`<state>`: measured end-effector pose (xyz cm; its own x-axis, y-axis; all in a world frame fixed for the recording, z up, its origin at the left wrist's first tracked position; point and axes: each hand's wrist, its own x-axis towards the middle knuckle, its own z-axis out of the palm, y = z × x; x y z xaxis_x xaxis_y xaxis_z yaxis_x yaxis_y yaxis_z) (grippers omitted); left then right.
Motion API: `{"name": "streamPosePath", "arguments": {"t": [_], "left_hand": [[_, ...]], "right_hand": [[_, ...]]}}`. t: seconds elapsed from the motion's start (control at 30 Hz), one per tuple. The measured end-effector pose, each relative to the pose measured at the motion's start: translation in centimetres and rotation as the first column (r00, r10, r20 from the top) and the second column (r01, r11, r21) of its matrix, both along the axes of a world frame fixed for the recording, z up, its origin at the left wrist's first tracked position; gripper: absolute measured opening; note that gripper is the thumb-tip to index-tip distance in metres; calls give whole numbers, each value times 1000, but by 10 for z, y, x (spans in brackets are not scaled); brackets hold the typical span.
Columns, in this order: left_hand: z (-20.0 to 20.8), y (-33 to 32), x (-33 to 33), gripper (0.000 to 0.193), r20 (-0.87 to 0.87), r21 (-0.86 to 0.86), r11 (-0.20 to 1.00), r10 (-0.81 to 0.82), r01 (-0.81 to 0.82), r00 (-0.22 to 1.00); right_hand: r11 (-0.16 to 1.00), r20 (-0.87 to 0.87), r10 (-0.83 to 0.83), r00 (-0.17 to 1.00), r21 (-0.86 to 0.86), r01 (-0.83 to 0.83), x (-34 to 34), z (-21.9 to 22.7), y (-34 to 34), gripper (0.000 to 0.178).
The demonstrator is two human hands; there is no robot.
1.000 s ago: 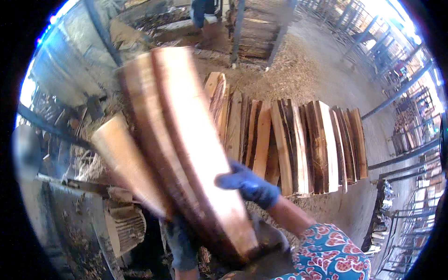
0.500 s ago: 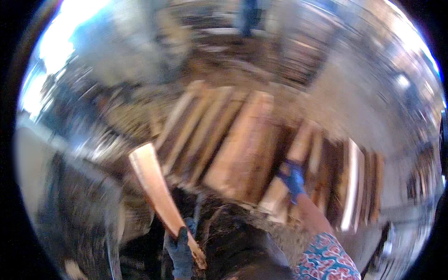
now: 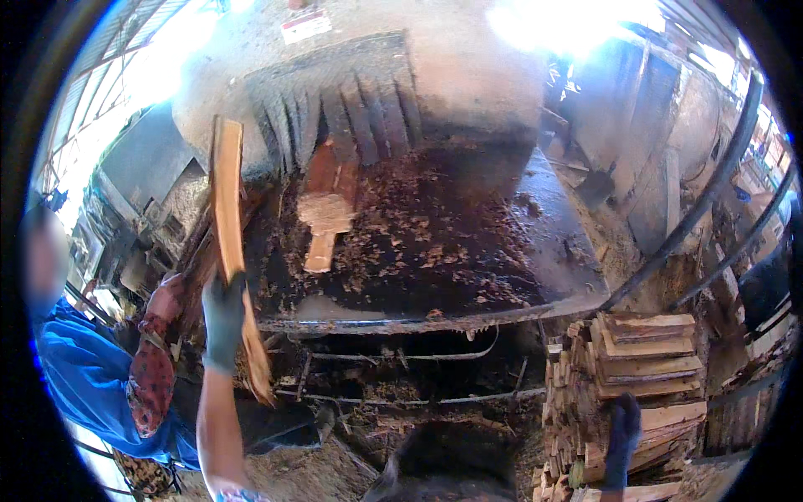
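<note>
In a grey-green glove, my left hand (image 3: 224, 322) is closed around a long split wood slab (image 3: 226, 197), which stands nearly upright at the left side of a dark metal table (image 3: 401, 314). My right hand (image 3: 624, 421), in a dark blue glove, is at a stack of split wood pieces (image 3: 652, 368) on the right. How its fingers are bent does not show. On the table a shorter piece of wood (image 3: 319, 251) lies among bark scraps, in front of hanging dark flaps (image 3: 360, 117).
A co-worker in blue (image 3: 92, 376) stands close on the left, a bare hand (image 3: 166, 294) near the table's left edge. A large pale machine housing (image 3: 477, 67) rises behind the table. Dark curved bars (image 3: 711, 192) cross the right side; metal rods (image 3: 418, 400) run below the table.
The view has swung from the wood stack to the table and machine. My left hand still holds the slab, now raised more upright. My right hand remains at the stack, lower in view.
</note>
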<state>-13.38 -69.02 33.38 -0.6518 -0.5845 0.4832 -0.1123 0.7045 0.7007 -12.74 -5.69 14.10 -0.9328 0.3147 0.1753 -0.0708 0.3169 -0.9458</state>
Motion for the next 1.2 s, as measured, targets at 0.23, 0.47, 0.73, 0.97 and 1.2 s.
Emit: {"name": "streamPosePath", "arguments": {"t": [0.23,0.47,0.73,0.97,1.2], "left_hand": [[-36,-90,-168,66,-40,112,975,-190,194,981],[-30,-75,-221,64,398,-130,977,-106,170,911],[-27,-75,-136,59,188,330,891,-385,311,904],[-37,-41,-96,68,198,186,929,-355,320,914],[-49,-35,-58,60,8,171,918,-364,357,931]], "right_hand": [[807,189,584,790,-247,-537,-10,67,-207,29],[826,463,559,688,-381,-415,42,70,-252,28],[730,308,676,670,-149,-668,22,50,-276,26],[595,114,784,611,-418,-686,-54,105,-336,36],[552,-178,750,638,-363,-750,-129,94,-413,35]]}}
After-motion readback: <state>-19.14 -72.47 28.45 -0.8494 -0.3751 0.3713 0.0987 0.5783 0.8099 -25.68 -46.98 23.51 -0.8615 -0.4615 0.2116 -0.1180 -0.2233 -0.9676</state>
